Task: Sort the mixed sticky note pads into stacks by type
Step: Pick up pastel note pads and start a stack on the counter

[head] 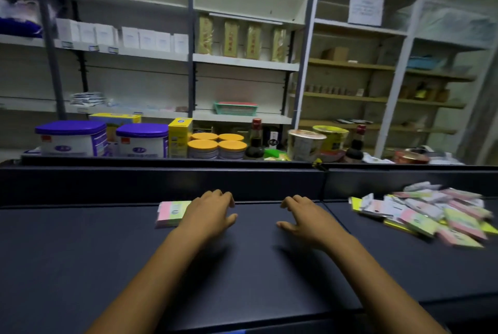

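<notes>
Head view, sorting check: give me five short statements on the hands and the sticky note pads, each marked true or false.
1. The left hand grips a pad. False: its fingers are loose and hold nothing.
2. A pink and green sticky note pad lies beside the left hand. True.
3. The mixed heap of pastel pads lies on the person's right. True.
4. The right hand is reaching into the heap. False: it is apart from it.
5. The dark counter holds three sorted stacks. False: only one is visible.

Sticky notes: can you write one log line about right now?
left hand: open, beside pink-green pad | right hand: open, empty | mixed pile: far right on dark counter | sorting: barely started
</notes>
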### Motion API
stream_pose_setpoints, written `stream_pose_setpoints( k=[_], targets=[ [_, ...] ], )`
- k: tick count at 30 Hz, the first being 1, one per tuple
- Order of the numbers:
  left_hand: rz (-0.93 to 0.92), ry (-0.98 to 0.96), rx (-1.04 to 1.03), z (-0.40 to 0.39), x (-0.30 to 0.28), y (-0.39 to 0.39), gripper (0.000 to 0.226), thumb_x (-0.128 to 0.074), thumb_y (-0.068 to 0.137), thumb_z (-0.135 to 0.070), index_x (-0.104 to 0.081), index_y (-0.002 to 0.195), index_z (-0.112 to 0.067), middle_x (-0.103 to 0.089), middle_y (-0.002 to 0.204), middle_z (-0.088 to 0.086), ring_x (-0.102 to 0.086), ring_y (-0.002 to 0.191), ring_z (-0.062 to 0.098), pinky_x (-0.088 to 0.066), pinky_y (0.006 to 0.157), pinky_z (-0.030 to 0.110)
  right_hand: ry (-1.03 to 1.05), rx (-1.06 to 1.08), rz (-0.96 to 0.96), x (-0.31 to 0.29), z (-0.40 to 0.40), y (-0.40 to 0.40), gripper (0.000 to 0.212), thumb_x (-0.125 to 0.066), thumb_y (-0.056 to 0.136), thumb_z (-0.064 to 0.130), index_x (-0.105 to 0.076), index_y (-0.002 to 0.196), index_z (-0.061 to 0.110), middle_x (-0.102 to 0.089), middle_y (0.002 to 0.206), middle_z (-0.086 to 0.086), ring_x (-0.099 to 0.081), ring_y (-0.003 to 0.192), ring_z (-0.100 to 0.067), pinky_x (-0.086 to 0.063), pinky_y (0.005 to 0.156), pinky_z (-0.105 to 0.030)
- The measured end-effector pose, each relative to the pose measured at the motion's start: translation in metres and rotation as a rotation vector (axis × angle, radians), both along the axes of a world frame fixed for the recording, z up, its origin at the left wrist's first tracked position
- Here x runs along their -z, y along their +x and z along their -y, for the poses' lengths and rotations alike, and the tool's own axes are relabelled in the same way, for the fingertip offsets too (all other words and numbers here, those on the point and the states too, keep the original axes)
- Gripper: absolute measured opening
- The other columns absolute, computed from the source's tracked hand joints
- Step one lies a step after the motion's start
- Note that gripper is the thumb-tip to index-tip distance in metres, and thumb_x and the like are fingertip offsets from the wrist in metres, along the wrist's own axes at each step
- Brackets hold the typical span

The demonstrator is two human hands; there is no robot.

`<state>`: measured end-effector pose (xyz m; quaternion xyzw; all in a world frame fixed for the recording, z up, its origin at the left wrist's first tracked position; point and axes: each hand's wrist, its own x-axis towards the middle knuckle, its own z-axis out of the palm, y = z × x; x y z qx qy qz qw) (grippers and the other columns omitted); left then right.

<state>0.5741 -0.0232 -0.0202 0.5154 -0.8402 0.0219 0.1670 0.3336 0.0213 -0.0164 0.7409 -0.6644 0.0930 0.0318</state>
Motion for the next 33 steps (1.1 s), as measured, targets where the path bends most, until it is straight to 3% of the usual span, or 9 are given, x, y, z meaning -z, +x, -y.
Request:
stream_pose_setpoints(
  k=[20,33],
  targets=[
    [-0.026,-0.035,0.300,-0.172,-0.024,-0.280,0.033,-0.052,0.096,-0.046,-0.053,0.123,-0.028,-0.056,0.126,-0.003,-0.053,0.115,0.018,-0.050,0.090,0.037,-0.023,0.311,0.075,-0.013,-0.230,-0.256,0.052,-0.056,0.093,0.055,-0.045,0.133,0.023,-0.050,0.136,0.000,-0.050,0.122,-0.020,-0.048,0.093,-0.036],
    [-0.035,-0.052,0.341,-0.145,-0.022,-0.382,0.032,-0.052,0.094,-0.046,-0.054,0.121,-0.029,-0.058,0.120,-0.005,-0.055,0.109,0.018,-0.050,0.081,0.034,-0.048,0.380,0.092,-0.010,-0.219,-0.344,0.051,-0.056,0.094,0.052,-0.044,0.134,0.022,-0.049,0.137,0.000,-0.048,0.124,-0.019,-0.048,0.097,-0.037]
  ],
)
